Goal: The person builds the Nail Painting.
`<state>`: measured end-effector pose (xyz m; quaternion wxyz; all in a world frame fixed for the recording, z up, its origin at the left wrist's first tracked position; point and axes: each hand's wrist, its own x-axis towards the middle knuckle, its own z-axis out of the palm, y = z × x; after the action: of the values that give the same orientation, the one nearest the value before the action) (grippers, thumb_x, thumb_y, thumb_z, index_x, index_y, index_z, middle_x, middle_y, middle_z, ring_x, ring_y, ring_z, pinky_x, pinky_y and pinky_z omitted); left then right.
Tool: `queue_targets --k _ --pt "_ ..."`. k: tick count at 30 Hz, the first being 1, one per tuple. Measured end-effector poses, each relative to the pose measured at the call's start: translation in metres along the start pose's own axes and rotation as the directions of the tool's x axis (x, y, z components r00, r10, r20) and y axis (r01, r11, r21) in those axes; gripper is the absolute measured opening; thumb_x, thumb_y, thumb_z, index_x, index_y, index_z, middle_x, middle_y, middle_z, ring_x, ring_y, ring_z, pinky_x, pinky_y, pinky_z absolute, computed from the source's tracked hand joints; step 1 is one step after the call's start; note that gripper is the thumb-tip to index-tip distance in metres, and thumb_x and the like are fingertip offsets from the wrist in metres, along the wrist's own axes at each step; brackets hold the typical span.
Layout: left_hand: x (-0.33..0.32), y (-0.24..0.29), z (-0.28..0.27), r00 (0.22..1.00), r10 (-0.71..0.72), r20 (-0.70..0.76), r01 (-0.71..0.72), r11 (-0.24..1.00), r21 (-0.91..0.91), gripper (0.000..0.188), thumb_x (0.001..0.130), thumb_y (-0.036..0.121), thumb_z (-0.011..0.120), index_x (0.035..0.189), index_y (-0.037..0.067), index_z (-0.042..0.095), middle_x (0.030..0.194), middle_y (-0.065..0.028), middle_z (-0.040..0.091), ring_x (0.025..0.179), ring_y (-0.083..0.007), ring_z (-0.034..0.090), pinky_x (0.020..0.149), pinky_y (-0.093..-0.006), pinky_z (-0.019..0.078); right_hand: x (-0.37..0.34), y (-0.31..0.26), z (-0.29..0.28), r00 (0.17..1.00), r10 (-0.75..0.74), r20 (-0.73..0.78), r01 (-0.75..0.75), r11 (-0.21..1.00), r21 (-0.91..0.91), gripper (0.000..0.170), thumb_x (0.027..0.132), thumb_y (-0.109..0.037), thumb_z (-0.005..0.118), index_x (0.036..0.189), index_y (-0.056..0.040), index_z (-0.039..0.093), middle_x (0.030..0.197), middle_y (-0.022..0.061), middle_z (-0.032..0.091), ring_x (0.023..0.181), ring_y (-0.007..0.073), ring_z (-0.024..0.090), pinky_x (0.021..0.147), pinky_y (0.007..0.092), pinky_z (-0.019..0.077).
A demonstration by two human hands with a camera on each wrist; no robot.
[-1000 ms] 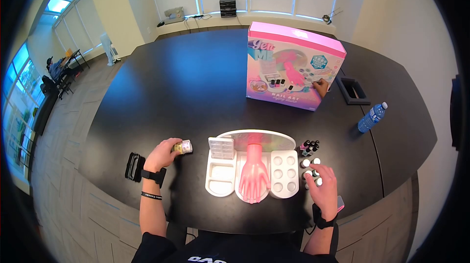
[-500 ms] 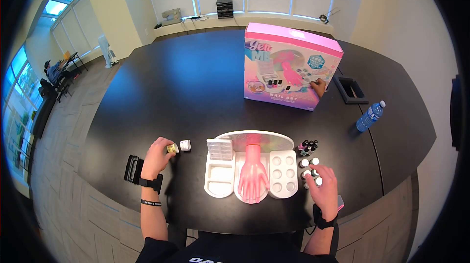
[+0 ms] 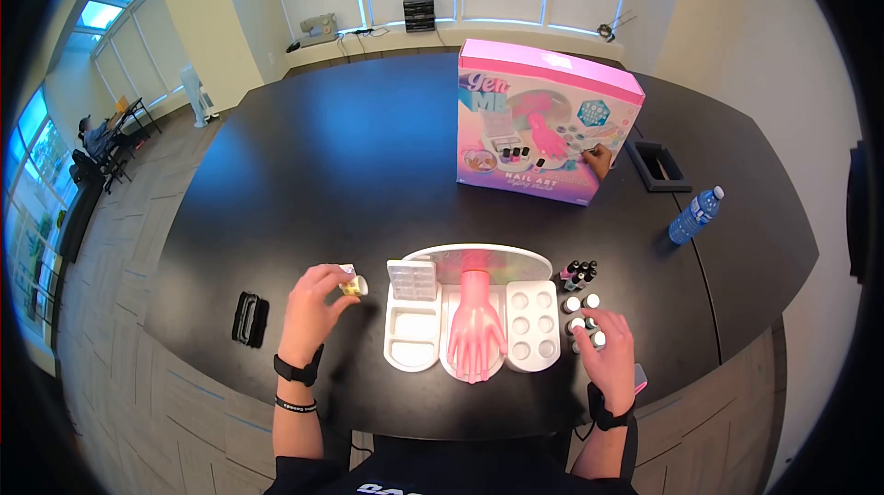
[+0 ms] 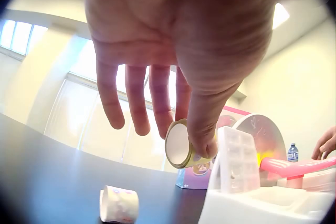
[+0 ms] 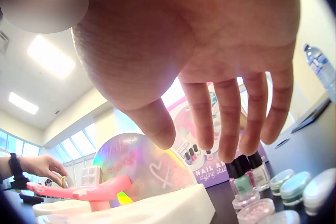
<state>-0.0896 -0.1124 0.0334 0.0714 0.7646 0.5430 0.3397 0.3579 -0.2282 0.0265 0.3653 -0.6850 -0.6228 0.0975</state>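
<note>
My left hand [image 3: 311,309] pinches a small yellowish patterned sticker roll [image 4: 178,144] between thumb and fingertips, raised above the table. A second, white printed roll [image 4: 121,204] stands on the table just behind it, partly covered in the head view. To the right is the white nail station [image 3: 412,352] with a pink model hand [image 3: 475,329] and a shiny backboard. My right hand [image 3: 608,352] hovers with relaxed fingers over several small white-lidded jars [image 3: 591,302]. Dark-capped nail polish bottles [image 5: 242,178] stand just beyond its fingertips in the right wrist view.
A large pink Gen Me box [image 3: 543,127] stands behind the station. At the right are a water bottle [image 3: 696,216] and a dark square table insert [image 3: 659,168]. A black case-like object [image 3: 250,319] lies left of my left hand. Another person [image 3: 95,138] sits far left.
My left hand has taken the yellowish roll from beside the white one, drawn it left, then brought it up and right in front of the white roll. My right hand stays put.
</note>
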Motion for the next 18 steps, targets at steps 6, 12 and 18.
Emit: queue_targets --k 6,12,18 --pt "-0.003 0.023 0.015 0.982 0.149 0.113 -0.133 0.982 -0.136 0.037 0.077 0.009 0.093 0.111 0.004 0.081 0.112 -0.0067 0.076 0.109 -0.0306 0.07 0.096 -0.0427 0.0582 -0.002 -0.001 -0.001 1.0 0.0 -0.004 0.0 1.0 -0.009 0.028 0.094 -0.015 0.081 0.119 -0.0017 0.078 0.118 0.0164 0.078 0.109 0.0381 0.068 0.097 0.0465 0.0551" --pt "-0.008 0.032 0.026 0.962 0.141 0.232 -0.106 0.981 -0.161 0.038 0.076 0.009 0.093 0.111 0.006 0.081 0.108 -0.0061 0.076 0.107 -0.029 0.067 0.098 -0.0412 0.0563 -0.003 -0.002 -0.002 1.0 0.019 0.013 -0.019 1.0 -0.01 0.028 0.095 -0.015 0.081 0.119 -0.0016 0.078 0.118 0.0167 0.078 0.109 0.0382 0.068 0.097 0.0466 0.0552" --pt "-0.013 0.032 0.034 0.944 0.139 0.3 -0.099 0.985 -0.145 0.031 0.081 0.014 0.09 0.111 0.007 0.081 0.11 -0.0056 0.077 0.109 -0.0296 0.065 0.099 -0.0431 0.0559 -0.004 0.0 -0.001 1.0 -0.003 0.012 0.003 1.0 -0.007 0.029 0.094 -0.015 0.081 0.12 -0.0021 0.077 0.118 0.0166 0.078 0.109 0.0385 0.068 0.097 0.0466 0.0553"
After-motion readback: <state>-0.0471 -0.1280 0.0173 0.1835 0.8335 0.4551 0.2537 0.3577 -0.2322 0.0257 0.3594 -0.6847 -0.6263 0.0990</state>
